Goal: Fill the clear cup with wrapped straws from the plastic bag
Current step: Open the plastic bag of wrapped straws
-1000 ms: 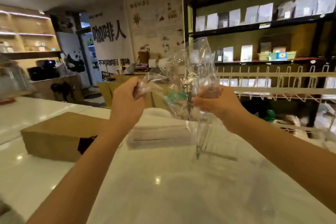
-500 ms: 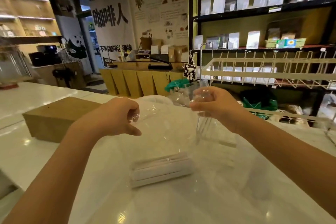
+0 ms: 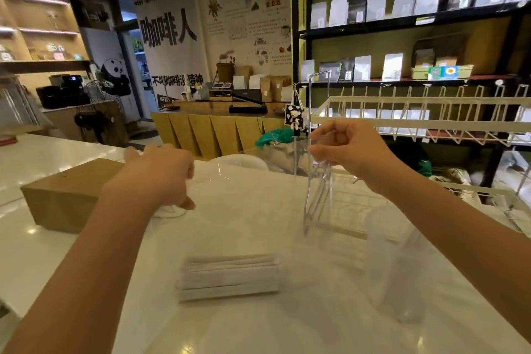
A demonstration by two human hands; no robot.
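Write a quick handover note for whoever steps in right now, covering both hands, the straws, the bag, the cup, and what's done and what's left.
Left hand: over the counter, fingers curled; whether it grips the plastic bag is unclear.
Right hand: raised, pinching a clear plastic edge.
Wrapped straws: stacked flat on the white counter, apparently under clear film.
Clear cup: on the counter right of the straws; blurred, no straws seen inside.
Done: bag lowered onto the counter.
Left: take out the straws and stand them in the cup.

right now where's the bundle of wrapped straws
In the head view, the bundle of wrapped straws lies flat on the white counter, low centre between both forearms, right of the brown cardboard box.
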